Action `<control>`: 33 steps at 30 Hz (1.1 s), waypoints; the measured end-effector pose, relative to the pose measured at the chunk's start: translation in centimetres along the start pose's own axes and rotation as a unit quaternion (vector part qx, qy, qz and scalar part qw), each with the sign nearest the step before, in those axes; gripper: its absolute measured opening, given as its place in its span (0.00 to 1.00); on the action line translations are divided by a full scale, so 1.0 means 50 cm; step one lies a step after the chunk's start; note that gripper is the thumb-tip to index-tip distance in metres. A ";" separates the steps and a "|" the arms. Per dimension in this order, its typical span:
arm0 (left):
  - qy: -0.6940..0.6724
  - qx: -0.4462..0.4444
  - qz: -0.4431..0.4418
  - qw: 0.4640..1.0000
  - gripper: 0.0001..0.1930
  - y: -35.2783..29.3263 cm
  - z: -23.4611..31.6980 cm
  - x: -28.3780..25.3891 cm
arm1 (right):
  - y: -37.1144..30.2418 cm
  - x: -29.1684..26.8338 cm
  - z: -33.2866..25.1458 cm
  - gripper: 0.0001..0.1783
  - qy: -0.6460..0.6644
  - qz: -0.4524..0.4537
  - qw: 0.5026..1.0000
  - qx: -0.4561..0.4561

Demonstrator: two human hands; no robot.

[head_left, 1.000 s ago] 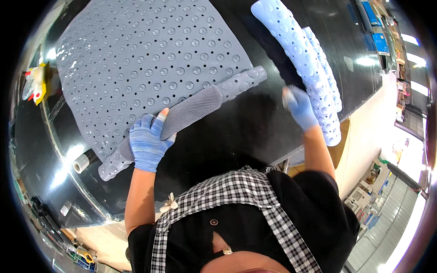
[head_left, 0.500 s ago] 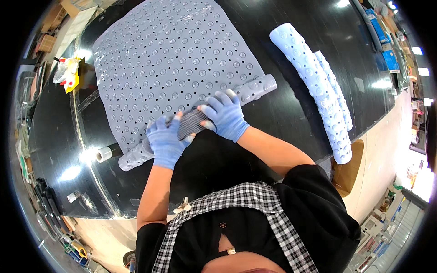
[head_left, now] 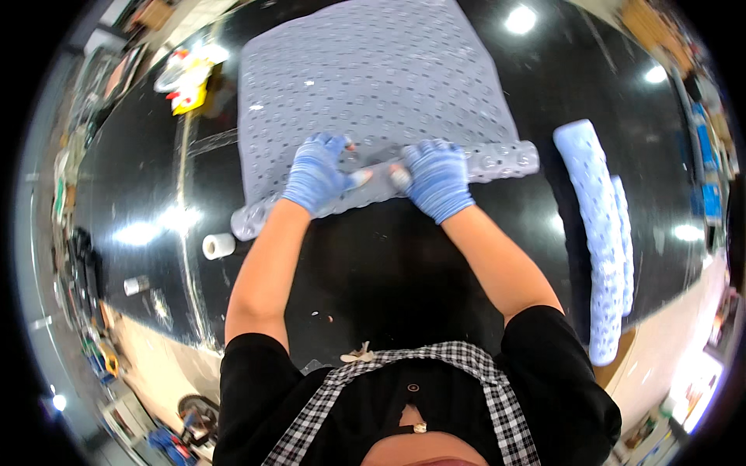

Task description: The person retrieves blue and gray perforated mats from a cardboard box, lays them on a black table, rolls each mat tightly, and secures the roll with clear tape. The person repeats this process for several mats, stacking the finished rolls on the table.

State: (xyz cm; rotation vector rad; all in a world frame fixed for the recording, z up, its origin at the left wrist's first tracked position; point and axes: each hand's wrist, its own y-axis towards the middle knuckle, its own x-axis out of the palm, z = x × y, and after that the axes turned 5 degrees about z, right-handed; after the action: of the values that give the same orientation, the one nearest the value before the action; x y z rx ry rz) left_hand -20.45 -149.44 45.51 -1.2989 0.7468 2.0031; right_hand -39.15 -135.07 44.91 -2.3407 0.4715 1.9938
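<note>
A grey-blue rubbery mat (head_left: pixel 365 78) studded with round suction cups and small holes is spread over the black table. Its near edge is curled into a roll (head_left: pixel 501 160) that runs crosswise in front of me. My left hand (head_left: pixel 317 175), in a blue knitted glove with pale fingertips, grips the left part of this roll, thumb on the near side. Right of it, my right hand (head_left: pixel 437 179), gloved alike, is curled over the roll with its thumb pointing inward. A short stretch of the roll shows between the two thumbs.
Two light-blue rolled mats (head_left: pixel 598 233) lie side by side at the right. To the left are a white roll of film or tape (head_left: pixel 218 246), a small see-through roll (head_left: pixel 136 285) and a yellow-and-red item (head_left: pixel 190 89) in plastic. The black table's (head_left: pixel 373 272) near edge is by my waist.
The mat's near edge is rolled further away from me, and both hands have moved with it. A dark grey ribbed piece that showed between my hands is out of sight. My view has turned.
</note>
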 end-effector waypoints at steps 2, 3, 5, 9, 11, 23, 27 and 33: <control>0.077 -0.117 -0.089 0.986 0.33 0.013 0.082 -0.061 | 0.088 -0.031 0.015 0.30 0.033 -0.146 0.985 0.081; 0.085 -0.061 -0.060 0.993 0.36 -0.003 0.098 -0.062 | 0.126 -0.014 0.035 0.29 0.006 -0.132 0.987 0.091; 0.146 0.039 0.054 0.987 0.42 -0.038 0.074 -0.029 | 0.161 0.013 0.057 0.27 -0.003 -0.065 0.993 0.095; 0.133 0.023 -0.007 0.991 0.47 0.020 -0.005 0.016 | 0.185 0.006 0.073 0.30 0.076 0.005 0.996 -0.051; 0.136 -0.029 -0.119 0.983 0.47 0.070 -0.008 -0.018 | 0.166 -0.005 0.045 0.35 -0.033 -0.046 0.990 -0.127; 0.026 -0.013 -0.192 0.981 0.39 -0.353 0.227 -0.036 | -0.230 -0.205 -0.061 0.27 -0.017 -0.359 0.926 -0.113; -0.062 0.063 -0.029 0.996 0.36 -0.526 0.254 -0.051 | -0.452 -0.171 -0.062 0.30 0.032 -0.208 0.972 -0.100; -0.282 -0.321 0.232 0.874 0.28 -0.689 -0.045 0.031 | -0.347 -0.181 -0.018 0.40 0.105 -0.237 0.959 -0.112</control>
State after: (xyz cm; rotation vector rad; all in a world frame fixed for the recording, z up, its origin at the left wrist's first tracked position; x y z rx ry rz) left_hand 6.46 -128.68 39.13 -0.7807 0.0907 2.9988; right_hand -35.20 -116.81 50.89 -2.4924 -0.3091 1.6560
